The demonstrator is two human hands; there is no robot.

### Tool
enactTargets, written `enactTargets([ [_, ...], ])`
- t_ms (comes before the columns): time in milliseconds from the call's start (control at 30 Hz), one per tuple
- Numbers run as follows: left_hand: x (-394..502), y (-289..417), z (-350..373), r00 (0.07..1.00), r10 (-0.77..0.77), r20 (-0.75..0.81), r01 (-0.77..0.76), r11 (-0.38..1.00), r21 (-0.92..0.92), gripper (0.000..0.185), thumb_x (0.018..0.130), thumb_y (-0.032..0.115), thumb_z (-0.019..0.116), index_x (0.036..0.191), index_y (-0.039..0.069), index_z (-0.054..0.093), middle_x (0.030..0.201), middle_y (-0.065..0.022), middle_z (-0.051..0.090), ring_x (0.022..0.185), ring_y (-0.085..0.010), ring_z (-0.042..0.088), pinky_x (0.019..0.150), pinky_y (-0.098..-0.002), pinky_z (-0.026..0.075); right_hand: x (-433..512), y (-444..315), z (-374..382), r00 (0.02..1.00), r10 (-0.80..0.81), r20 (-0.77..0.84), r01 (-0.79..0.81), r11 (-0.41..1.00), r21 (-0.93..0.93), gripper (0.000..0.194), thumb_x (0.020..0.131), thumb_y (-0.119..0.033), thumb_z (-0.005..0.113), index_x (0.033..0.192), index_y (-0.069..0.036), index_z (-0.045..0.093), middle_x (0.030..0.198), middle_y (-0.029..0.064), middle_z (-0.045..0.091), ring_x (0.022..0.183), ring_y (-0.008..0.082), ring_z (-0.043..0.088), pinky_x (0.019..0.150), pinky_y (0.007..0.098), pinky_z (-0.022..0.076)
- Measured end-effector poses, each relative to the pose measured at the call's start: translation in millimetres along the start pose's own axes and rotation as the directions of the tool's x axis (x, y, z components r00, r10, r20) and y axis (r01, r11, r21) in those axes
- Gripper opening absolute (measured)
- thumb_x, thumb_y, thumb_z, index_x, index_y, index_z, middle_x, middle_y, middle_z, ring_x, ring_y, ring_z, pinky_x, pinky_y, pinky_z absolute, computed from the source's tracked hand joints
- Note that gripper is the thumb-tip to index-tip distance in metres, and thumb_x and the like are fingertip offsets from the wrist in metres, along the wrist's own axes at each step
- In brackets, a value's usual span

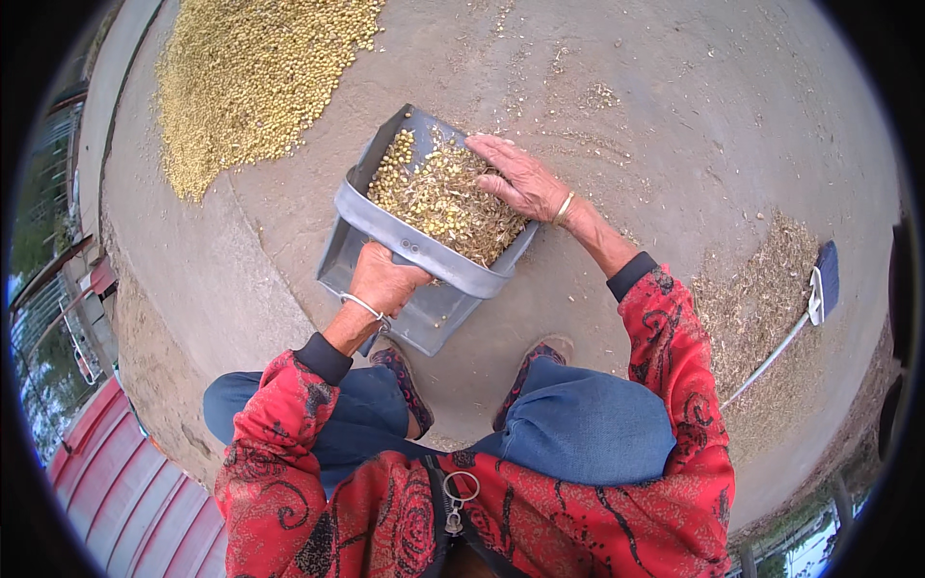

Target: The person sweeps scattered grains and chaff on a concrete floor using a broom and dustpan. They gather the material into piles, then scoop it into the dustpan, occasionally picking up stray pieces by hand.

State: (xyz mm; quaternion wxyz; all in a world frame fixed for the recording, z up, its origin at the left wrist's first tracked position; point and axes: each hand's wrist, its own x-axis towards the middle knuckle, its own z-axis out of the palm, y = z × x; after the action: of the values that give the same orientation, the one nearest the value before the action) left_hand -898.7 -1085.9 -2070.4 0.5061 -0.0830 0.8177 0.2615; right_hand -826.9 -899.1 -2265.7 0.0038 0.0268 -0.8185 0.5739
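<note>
A grey plastic dustpan (433, 254) is held off to the front of my knees, with my left hand (384, 280) closed round its handle. Yellow soybeans (394, 167) and dry chaff (473, 209) lie mixed in its scoop, the beans more to the left and the chaff more to the right. Over the scoop's right edge rests my right hand (522, 177), fingers extended and slightly apart, its fingertips at the rim and its palm side by the chaff. Whether it touches the chaff is unclear.
A large heap of soybeans (253, 79) lies on the concrete floor at the upper left. On the right, a broom with a blue head (828, 282) rests by a spread of chaff (759, 289). My shoes (401, 379) are close below the dustpan. Red metal roofing (144, 484) shows lower left.
</note>
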Motion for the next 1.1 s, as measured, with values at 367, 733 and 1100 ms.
enactTargets([
  [367, -21.6, -22.0, 0.1, 0.995, 0.075, -0.063, -0.073, 0.997, 0.018, 0.020, 0.069, 0.002, 0.068, 0.089, 0.002, 0.069, 0.077, 0.0030, 0.065, 0.066, -0.0051, 0.054, 0.057, -0.0230, 0.044, -4.8, -67.4, -5.1, 0.909, -0.221, 0.353, 0.086, 0.929, 0.359, 0.058, 0.096, -0.046, 0.044, 0.133, 0.000, 0.045, 0.136, 0.0219, 0.046, 0.127, 0.0346, 0.043, 0.107, 0.0408, 0.0330],
  [733, -58.5, -54.2, -18.3, 0.986, 0.104, -0.130, -0.111, 0.993, -0.046, 0.007, 0.070, 0.000, 0.067, 0.073, 0.005, 0.062, 0.059, 0.0040, 0.053, 0.049, -0.0047, 0.047, 0.044, -0.0223, 0.033, 4.4, -10.5, -46.8, 0.850, 0.382, -0.362, -0.097, 0.789, 0.606, 0.032, 0.098, -0.025, 0.049, 0.113, 0.001, 0.061, 0.098, 0.0100, 0.067, 0.092, 0.0168, 0.065, 0.081, 0.0283, 0.0529],
  [1100, -49.9, -104.6, -64.6, 0.992, 0.099, -0.076, -0.089, 0.989, 0.118, 0.021, 0.068, 0.000, 0.069, 0.089, -0.001, 0.070, 0.082, 0.0014, 0.068, 0.077, -0.0070, 0.059, 0.070, -0.0246, 0.049, 95.5, 24.2, 17.6, 0.980, 0.151, -0.127, -0.062, 0.846, 0.529, 0.038, 0.099, -0.031, 0.045, 0.095, 0.003, 0.062, 0.083, 0.0100, 0.067, 0.076, 0.0160, 0.067, 0.069, 0.0290, 0.0556],
])
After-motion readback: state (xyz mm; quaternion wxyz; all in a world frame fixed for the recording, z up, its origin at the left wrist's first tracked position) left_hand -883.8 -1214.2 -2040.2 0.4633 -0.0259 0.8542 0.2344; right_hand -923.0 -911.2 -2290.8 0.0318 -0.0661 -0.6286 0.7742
